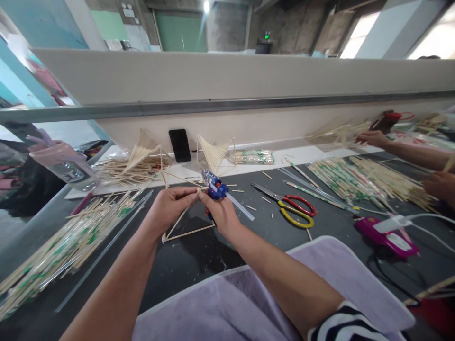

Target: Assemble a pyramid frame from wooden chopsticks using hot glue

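In the middle of the head view, my left hand (173, 204) pinches a corner of a wooden stick frame (190, 233) between thumb and fingertips. My right hand (222, 213) is closed around a blue hot glue gun (217, 188), with a clear glue stick (241, 206) poking out of its back. The right thumb also presses at that same frame corner. The glue gun's nozzle points away from me; its handle is mostly hidden by the hand. Lower bars of the frame reach down to the dark table. Scissors (289, 206) with red and yellow handles lie to the right.
Bundled sticks (71, 241) lie at left, more sticks (341, 182) at right. Two stick models (215, 154) and a phone (179, 145) stand against the partition. A pink power strip (387, 237) with cables sits right. Another person's hands (373, 138) work at far right.
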Demonstrator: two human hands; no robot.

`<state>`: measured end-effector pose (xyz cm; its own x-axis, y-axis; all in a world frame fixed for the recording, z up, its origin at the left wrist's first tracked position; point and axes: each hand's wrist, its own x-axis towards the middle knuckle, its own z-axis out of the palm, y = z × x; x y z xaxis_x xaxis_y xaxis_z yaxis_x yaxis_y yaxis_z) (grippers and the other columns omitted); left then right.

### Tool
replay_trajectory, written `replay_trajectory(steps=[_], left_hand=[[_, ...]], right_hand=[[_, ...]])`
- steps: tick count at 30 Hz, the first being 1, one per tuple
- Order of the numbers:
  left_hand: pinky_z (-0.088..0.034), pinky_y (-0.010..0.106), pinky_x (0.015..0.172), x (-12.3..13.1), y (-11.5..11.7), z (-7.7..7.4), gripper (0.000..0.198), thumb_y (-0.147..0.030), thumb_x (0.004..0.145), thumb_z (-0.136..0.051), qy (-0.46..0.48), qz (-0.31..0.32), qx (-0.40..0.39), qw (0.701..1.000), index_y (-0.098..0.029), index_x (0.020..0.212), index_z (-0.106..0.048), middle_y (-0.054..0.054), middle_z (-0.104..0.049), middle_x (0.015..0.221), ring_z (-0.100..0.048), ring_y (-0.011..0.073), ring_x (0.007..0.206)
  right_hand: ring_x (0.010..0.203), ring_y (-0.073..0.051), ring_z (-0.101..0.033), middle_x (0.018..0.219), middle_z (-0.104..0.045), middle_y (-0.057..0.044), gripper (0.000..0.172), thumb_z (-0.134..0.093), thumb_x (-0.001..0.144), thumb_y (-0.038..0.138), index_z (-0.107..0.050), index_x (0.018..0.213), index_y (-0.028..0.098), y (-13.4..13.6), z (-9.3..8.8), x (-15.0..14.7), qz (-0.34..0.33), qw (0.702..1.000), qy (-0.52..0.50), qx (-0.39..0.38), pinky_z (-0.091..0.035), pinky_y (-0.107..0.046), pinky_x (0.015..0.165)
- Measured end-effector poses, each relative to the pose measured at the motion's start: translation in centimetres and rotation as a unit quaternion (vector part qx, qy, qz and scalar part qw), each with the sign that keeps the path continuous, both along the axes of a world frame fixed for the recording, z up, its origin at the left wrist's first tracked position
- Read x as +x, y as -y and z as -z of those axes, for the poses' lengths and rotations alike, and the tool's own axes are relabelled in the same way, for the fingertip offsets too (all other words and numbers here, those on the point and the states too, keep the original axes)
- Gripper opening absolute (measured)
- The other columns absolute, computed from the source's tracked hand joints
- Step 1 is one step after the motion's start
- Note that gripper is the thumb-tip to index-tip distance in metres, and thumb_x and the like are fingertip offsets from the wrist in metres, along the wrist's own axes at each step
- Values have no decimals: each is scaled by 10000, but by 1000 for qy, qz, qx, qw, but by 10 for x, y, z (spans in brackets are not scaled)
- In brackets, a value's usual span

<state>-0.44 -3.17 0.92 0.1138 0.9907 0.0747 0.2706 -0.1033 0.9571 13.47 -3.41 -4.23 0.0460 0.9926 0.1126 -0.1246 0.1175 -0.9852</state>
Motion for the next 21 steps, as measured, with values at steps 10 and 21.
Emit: replay_trajectory(steps=[10,21], left_hand=[[-474,229,609,0,1,-2,402,-408,633,-735,-5,9,3,1000,-176,960,-724,52,-732,801,-632,165,676],[-497,251,656,-1,0,1,382,-413,644,-724,-18,11,19,1000,-183,950,-728,53,-735,829,-651,183,721]], right_hand=[[494,-111,-461,635,-497,10,326,-579,748,510,-548,788,187,-2,4,1,-12,999,19,29,-416,-258,455],[486,-102,-444,602,-461,25,317,-585,750,495,-526,769,184,-1,0,1,-15,999,17,27,-391,-233,427]])
